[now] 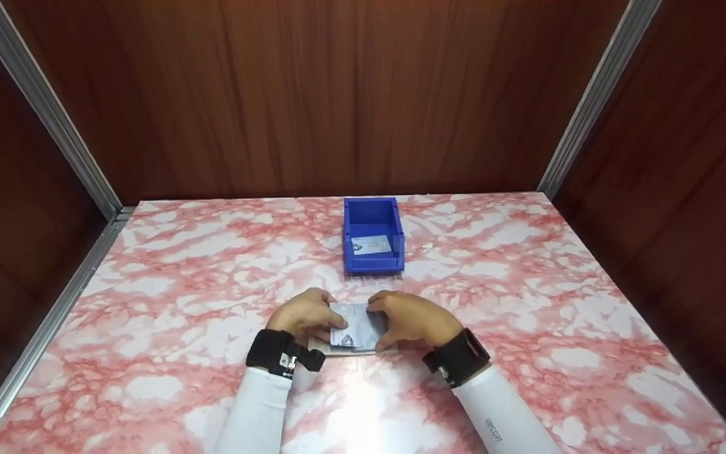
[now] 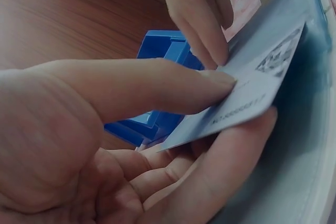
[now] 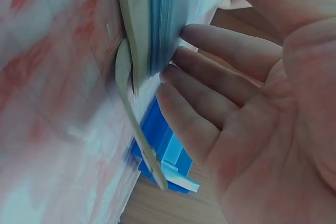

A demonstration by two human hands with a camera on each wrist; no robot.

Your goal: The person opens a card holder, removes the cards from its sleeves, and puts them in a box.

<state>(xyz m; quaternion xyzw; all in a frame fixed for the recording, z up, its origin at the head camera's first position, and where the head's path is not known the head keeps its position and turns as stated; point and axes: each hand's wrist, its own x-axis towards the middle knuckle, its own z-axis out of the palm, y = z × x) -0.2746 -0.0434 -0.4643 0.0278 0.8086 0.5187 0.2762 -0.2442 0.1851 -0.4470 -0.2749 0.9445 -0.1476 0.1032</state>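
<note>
A card holder with a pale cover and clear plastic sleeves lies opened on the table. My left hand pinches a white printed card between thumb and fingers, over the bluish sleeves; a QR-like square and a number line show on it. At the other side, my right hand holds the sleeve pages between its fingertips and thumb, at the far and near edges. The right wrist view shows those fingers against the sleeve edges. How far the card sits in a sleeve, I cannot tell.
A blue bin stands beyond the hands, with a white card inside. From the holder a pale strap sticks out toward the bin. Wooden panels enclose the marbled red-and-white table.
</note>
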